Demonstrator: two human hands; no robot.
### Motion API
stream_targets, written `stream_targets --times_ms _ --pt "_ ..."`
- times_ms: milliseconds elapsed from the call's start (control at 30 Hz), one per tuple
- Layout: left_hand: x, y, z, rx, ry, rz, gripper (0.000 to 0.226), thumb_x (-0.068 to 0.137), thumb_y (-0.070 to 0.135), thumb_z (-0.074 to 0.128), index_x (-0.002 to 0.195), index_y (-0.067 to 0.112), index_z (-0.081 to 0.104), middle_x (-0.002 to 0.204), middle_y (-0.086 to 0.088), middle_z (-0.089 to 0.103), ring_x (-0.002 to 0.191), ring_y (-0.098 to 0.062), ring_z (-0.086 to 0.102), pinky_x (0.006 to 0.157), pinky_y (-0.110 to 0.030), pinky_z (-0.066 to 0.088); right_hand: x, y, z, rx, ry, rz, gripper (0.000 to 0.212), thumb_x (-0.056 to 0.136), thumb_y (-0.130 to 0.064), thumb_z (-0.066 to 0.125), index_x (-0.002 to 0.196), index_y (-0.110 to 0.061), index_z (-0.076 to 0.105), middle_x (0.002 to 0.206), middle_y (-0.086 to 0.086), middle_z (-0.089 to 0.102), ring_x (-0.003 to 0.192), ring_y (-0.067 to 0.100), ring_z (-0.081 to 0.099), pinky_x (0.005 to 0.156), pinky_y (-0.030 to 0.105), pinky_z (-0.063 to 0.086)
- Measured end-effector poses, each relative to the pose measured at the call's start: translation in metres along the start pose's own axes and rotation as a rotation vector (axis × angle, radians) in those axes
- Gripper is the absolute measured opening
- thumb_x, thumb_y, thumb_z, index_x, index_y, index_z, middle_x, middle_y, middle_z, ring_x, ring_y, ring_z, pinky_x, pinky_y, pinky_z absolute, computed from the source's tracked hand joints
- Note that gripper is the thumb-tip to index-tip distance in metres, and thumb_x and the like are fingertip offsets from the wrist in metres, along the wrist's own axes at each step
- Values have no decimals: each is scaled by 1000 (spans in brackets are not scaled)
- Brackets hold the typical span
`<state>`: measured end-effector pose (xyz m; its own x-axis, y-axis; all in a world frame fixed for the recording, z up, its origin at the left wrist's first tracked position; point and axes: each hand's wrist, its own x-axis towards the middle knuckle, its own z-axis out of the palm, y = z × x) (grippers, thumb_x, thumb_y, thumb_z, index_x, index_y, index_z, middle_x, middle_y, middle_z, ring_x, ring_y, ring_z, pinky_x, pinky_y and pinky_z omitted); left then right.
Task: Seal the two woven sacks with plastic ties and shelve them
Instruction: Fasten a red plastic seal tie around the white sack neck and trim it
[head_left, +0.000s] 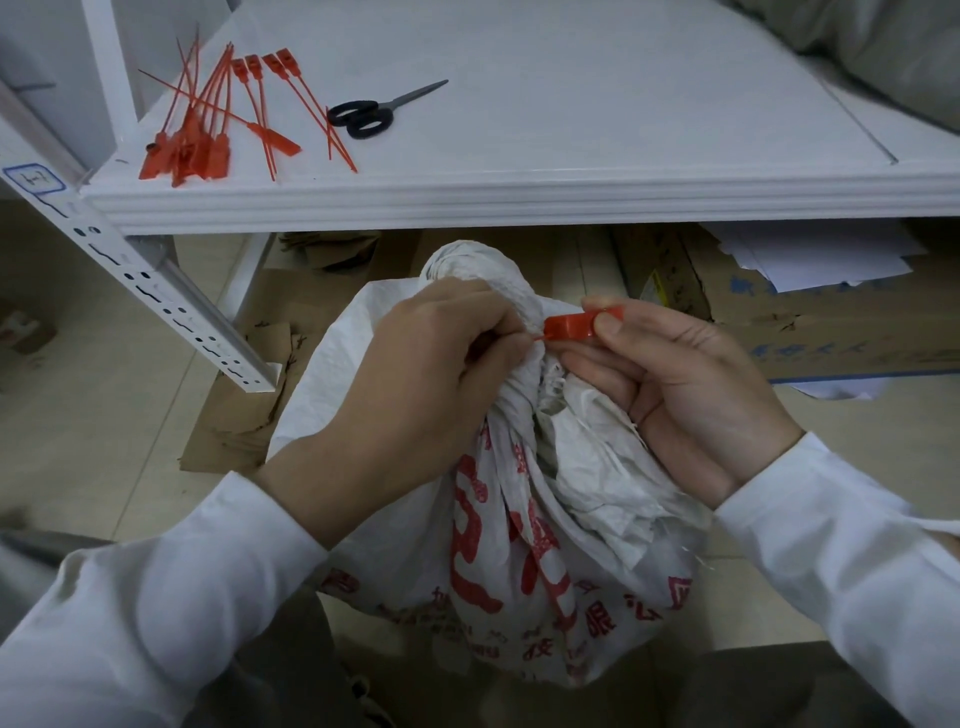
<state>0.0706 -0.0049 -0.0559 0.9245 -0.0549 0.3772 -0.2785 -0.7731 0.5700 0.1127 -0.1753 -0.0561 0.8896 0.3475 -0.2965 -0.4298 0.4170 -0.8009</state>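
Note:
A white woven sack (524, 525) with red print stands on the floor between my arms, its mouth twisted into a neck. A red plastic tie (574, 326) is wrapped at that neck. My right hand (680, 389) pinches the tie's flat red head between thumb and fingers. My left hand (421, 374) grips the gathered neck and pinches the tie's thin strap where it meets the head. The strap's tail hangs down the sack's front. Several spare red ties (218, 119) lie on the white shelf (519, 197) above.
Black-handled scissors (374, 111) lie on the shelf beside the ties. A perforated shelf upright (171, 306) slants at left. Cardboard boxes (810, 322) with papers sit under the shelf at right, flattened cardboard on the tiled floor at left. A grey bundle fills the shelf's far right corner.

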Motion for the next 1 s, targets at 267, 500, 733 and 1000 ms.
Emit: stream_targets --times_ms 267,500,733,1000 --pt "-1 1 5 16 49 -35 17 88 20 59 72 14 62 70 8 57 68 -3 49 67 -7 34 -3 0 2 -38 -31 -39 22 71 -5 61 91 2 67 82 18 73 77 22 73 70 23 59" --pt "0 2 5 17 59 -40 16 87 20 60 72 18 61 69 9 56 68 -2 49 68 -5 35 -4 2 1 -105 -40 -83 24 68 -7 64 91 0 69 86 17 74 82 24 73 74 25 59" --pt "-2 6 7 25 62 -36 18 87 19 60 71 24 54 68 11 53 67 -2 47 67 -5 32 -5 2 1 -160 -52 -106 24 69 -7 64 91 0 70 88 16 74 85 24 73 77 26 59" --pt "-3 6 9 37 73 -22 16 86 15 60 70 16 59 68 8 53 66 -3 46 65 -8 34 -6 2 2 -289 -65 -187 21 72 -10 66 91 -4 72 88 15 75 88 26 72 80 28 59"
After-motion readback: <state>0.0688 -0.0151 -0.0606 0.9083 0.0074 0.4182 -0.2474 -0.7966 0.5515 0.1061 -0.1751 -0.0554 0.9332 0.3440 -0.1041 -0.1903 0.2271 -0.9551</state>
